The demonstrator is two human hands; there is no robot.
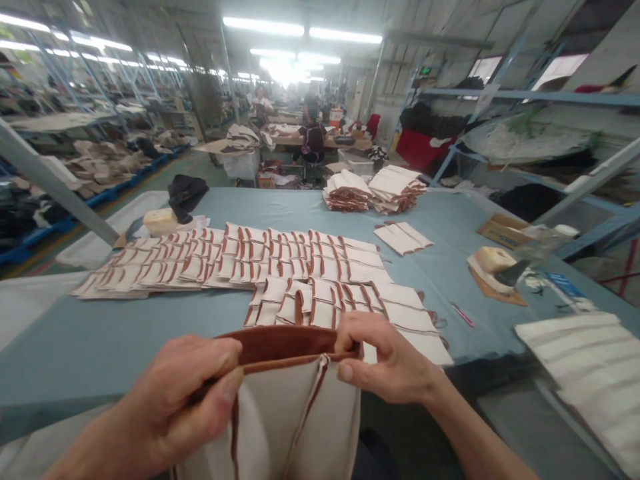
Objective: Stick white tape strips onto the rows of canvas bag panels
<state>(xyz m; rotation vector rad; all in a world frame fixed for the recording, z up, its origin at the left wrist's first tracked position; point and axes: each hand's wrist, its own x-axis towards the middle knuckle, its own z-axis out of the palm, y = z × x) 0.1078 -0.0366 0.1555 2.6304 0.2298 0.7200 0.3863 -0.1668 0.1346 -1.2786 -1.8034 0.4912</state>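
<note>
A cream bag (295,413) with an open mouth lies at the near edge of the table (125,340), its brown rim (280,366) running lengthwise from the left hand (193,390), clamped on one end, to the right hand (387,360), pinching the other.

From the head, the blue table (125,333) is seen below (left hand (193,393) and right hand (387,360) near), the room (395,77) far ahead.

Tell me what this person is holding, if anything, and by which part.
A pale, bag-like fabric piece with brown edging, held by its open rim: the left fingers grip one side, the right fingers the other.
</note>
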